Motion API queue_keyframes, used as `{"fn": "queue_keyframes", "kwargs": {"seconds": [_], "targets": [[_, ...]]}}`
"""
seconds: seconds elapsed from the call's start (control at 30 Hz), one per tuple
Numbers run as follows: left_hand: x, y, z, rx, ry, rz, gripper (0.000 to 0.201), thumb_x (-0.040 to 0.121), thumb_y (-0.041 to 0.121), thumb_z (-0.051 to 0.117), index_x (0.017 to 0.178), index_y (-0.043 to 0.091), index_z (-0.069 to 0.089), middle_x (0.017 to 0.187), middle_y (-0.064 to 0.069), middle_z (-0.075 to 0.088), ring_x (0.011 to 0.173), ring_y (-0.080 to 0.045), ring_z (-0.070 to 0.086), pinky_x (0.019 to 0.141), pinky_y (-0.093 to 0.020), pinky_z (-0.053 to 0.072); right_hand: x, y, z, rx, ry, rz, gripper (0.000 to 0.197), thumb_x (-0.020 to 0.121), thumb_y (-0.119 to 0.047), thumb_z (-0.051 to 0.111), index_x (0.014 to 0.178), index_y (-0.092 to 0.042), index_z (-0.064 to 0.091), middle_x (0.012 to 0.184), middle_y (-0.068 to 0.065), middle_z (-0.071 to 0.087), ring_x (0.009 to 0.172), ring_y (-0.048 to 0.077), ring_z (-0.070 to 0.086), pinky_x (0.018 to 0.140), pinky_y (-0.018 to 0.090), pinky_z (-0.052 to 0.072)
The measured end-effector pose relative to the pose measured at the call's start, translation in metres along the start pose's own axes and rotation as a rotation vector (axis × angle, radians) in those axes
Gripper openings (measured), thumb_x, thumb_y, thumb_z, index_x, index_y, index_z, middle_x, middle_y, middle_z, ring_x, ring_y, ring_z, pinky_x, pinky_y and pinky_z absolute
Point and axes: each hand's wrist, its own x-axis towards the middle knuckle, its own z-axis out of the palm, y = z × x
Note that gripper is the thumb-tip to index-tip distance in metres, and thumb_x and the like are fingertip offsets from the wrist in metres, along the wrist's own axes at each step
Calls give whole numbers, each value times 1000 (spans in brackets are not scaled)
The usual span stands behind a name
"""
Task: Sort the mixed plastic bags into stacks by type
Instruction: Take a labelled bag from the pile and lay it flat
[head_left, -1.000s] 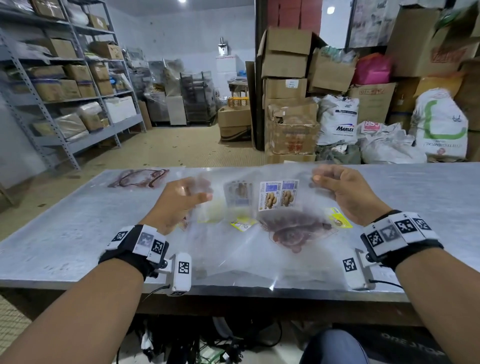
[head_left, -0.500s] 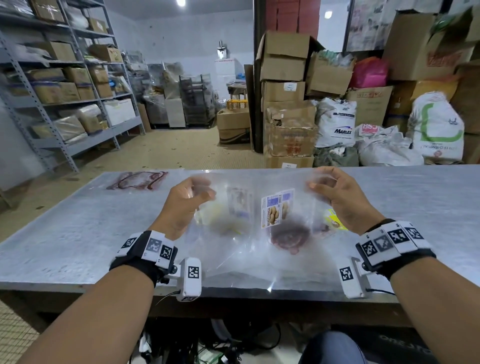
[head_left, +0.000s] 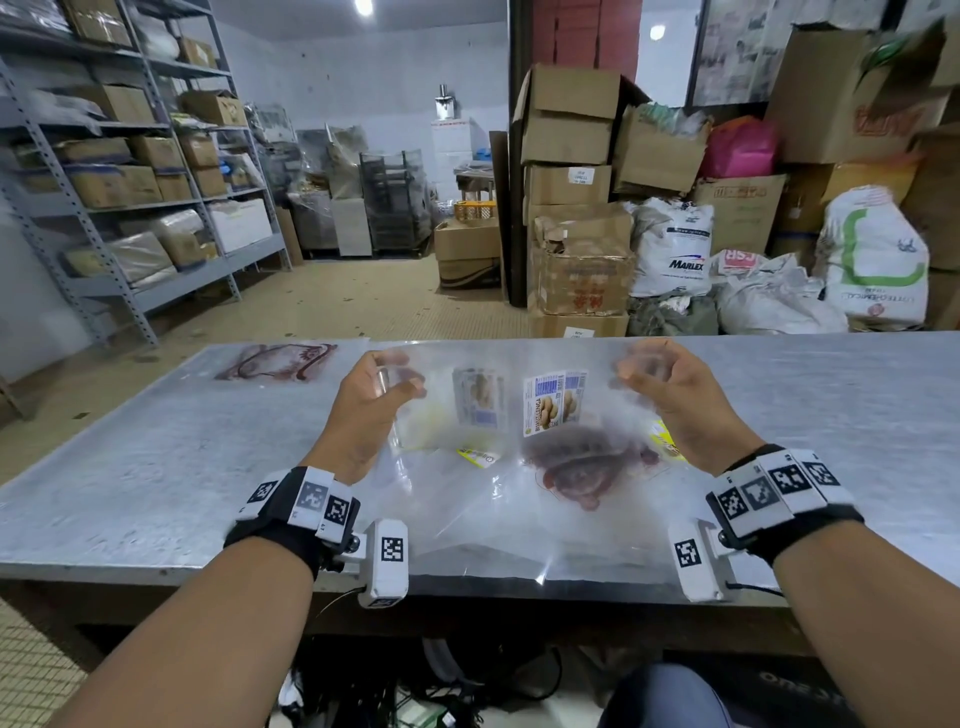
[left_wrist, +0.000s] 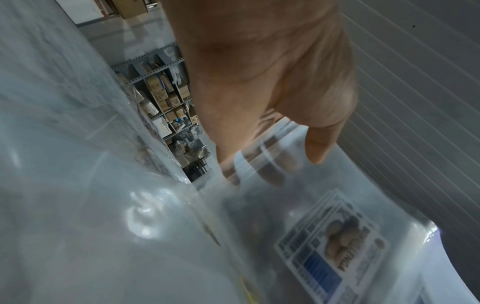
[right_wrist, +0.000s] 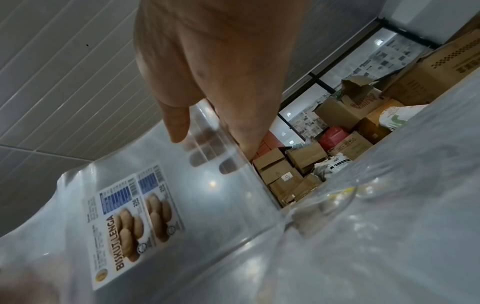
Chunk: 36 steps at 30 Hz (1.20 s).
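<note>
Both hands are up over the grey counter (head_left: 156, 493), holding a clear plastic bag (head_left: 519, 374) stretched between them. The left hand (head_left: 371, 410) pinches its left top corner and the right hand (head_left: 670, 395) pinches the right, thumb in front and fingers behind the film. The bag carries a biscuit label (right_wrist: 130, 222) near its middle. Below it more clear bags (head_left: 493, 509) lie loose on the counter, and one red-printed bag (head_left: 275, 361) lies apart at the far left.
</note>
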Motion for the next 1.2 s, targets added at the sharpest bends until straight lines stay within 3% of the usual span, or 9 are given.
{"fn": "queue_keyframes", "kwargs": {"seconds": [0.1,0.2,0.37,0.5,0.7,0.8,0.97,1.1,1.2], "targets": [[0,-6,2,-52,16,-52,31,81,16,72,107,23,58,109,-4,65,96,-25,64,86,-38,48,-3,6,-1,-7,-12,28,20,94,-6,68,107,-21,63,109,6,71,99,26,70,90,44,53],[2,-9,6,10,23,-68,22,90,8,65,104,22,57,109,-2,62,98,-24,62,83,-37,49,-4,9,1,-61,-20,45,17,98,-8,65,107,-21,63,108,9,68,97,24,69,91,45,54],[7,-5,10,67,42,16,22,99,3,58,102,24,59,107,3,62,96,-17,61,84,-33,48,-4,1,7,-63,26,-15,19,98,-5,63,104,-24,65,92,3,69,97,20,65,83,32,47],[8,-8,4,45,44,21,22,96,12,68,110,29,63,109,3,69,106,-19,63,92,-36,50,-6,1,4,-40,9,13,19,99,-9,63,108,-25,61,109,5,67,97,14,64,87,35,50],[0,-15,5,144,55,-9,18,99,9,63,108,25,62,107,-3,68,100,-23,68,93,-42,54,-13,7,4,-167,5,56,16,100,-12,62,108,-26,62,110,10,70,102,28,69,90,45,55],[-1,-7,4,199,72,34,15,99,4,60,102,19,61,102,-4,65,83,-16,67,83,-37,57,-11,1,9,-207,28,54,15,99,-10,63,104,-24,62,106,11,70,98,32,69,85,47,56],[18,28,-15,286,119,109,20,98,-1,58,99,20,59,96,-6,62,74,-13,63,66,-30,54,19,-28,29,-250,84,19,14,99,-5,62,95,-18,58,94,9,69,81,23,66,70,35,52],[58,58,-37,375,148,102,17,98,1,59,103,17,56,97,-6,67,75,-15,62,60,-27,51,63,-53,57,-344,73,-4,16,99,-5,62,95,-20,59,88,6,69,82,26,66,75,44,56],[97,72,-50,380,159,82,18,97,-1,58,111,11,56,92,-10,66,75,-19,60,55,-25,47,102,-68,78,-371,74,-27,20,98,-6,62,113,-20,59,98,7,70,86,23,68,78,39,58]]}}
